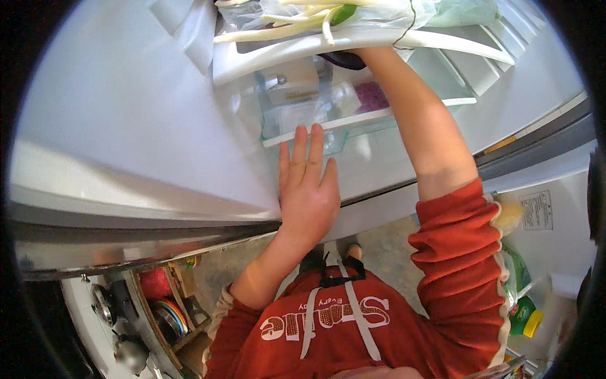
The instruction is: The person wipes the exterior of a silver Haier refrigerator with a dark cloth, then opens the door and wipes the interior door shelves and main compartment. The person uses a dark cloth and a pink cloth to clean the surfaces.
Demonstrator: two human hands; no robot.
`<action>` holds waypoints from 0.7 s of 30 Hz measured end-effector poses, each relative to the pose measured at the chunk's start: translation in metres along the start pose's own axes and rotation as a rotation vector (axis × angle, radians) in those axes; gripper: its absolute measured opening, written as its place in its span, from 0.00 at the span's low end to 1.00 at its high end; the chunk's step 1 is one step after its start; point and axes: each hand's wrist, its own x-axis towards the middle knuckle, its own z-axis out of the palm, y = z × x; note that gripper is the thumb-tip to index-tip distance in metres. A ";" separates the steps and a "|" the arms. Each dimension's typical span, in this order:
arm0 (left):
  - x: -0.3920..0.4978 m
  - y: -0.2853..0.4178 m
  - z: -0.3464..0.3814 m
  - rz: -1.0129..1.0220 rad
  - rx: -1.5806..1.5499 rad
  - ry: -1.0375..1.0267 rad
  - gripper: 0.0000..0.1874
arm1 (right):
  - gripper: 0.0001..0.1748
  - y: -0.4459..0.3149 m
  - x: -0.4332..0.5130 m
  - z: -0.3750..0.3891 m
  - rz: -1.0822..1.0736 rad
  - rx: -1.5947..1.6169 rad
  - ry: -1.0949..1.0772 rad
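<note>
My left hand (308,184) is held flat, fingers apart and empty. Its fingertips overlap the white front edge of a clear refrigerator shelf (369,116); whether they touch it, I cannot tell. My right arm reaches into the refrigerator. Only the wrist end of my right hand (371,53) shows, as the white curved trim of the upper shelf (284,57) hides the fingers. Beside it is a dark rounded object (344,60), partly covered. Through the clear shelf I see a purple item (371,97) and a pale package (300,92).
Pale long-stemmed vegetables (270,33) and plastic bags (454,13) lie on the upper shelf. The open refrigerator door (558,256), at right, holds a green bottle with a yellow cap (526,316). Behind, at lower left, are a wooden rack (156,322) and a metal pot (131,355).
</note>
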 end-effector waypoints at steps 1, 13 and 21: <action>-0.001 0.001 0.000 -0.006 -0.012 0.007 0.11 | 0.18 -0.003 -0.002 -0.004 -0.004 -0.005 -0.005; 0.000 0.001 0.003 0.027 -0.050 0.049 0.12 | 0.24 -0.078 -0.075 -0.076 -0.245 -0.031 -0.114; 0.002 0.005 -0.004 0.017 -0.088 0.050 0.11 | 0.19 -0.134 -0.033 -0.031 -0.158 0.000 -0.129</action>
